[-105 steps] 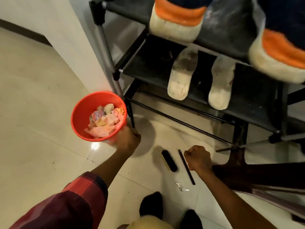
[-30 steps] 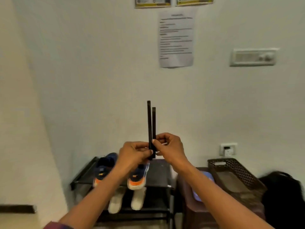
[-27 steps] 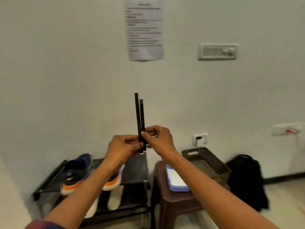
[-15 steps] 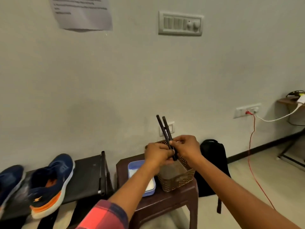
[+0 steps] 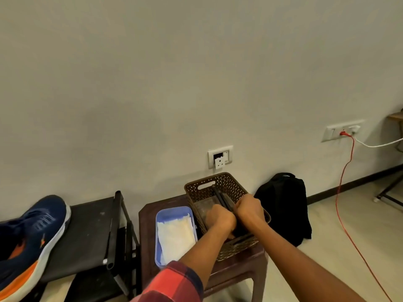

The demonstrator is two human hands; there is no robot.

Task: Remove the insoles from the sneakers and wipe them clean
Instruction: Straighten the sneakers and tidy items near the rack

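My left hand and my right hand are side by side inside a brown woven basket, both gripping a pair of thin black sticks that slant up toward the basket's far wall. A blue sneaker with an orange and white sole lies on the black shoe rack at the left. Beside the basket sits a light blue tray holding a white cloth. No insole shows in this frame.
Basket and tray stand on a dark brown plastic stool. A black backpack leans on the wall to the right. A red cable runs from a wall socket across the floor. A metal stand leg is at far right.
Both hands have carried the black sticks from upright in the air down into the basket. My view has swung right and down, from the shoe rack to the stool.
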